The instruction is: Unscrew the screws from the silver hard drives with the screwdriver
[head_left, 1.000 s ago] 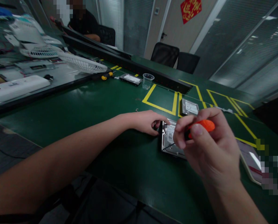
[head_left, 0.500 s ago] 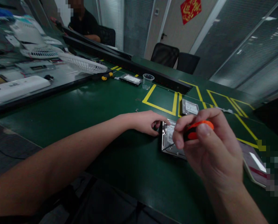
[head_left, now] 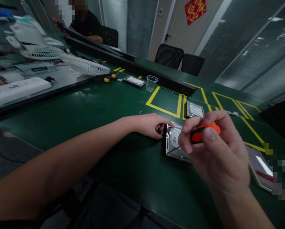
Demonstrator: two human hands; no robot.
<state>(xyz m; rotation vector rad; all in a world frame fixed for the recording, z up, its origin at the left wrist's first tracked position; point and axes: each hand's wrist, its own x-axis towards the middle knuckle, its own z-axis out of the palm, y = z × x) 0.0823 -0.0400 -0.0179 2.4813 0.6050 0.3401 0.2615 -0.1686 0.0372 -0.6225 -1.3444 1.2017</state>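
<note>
1. Counter [head_left: 68, 108]: green surface marked with yellow tape outlines, carrying all the items below.
2. Right hand [head_left: 218, 159]: grip closed around the screwdriver's handle, thumb uppermost.
3. Left hand [head_left: 152, 124]: forefinger on the far left corner of the hard drive, thumb parted from it by the drive's left edge; whether this grip clamps or merely steadies cannot be told.
4. Hard drive [head_left: 174, 140]: flat on the counter between the hands, label upward; left edge runs near to far. Its right end is hidden, so its long axis cannot be told.
5. Screwdriver [head_left: 205, 133]: orange and black handle; long axis slanting from upper right to lower left, shaft pointing toward the drive's near left corner.
6. Metal bits [head_left: 140, 113]: beyond the left wrist, too small to identify.
</note>
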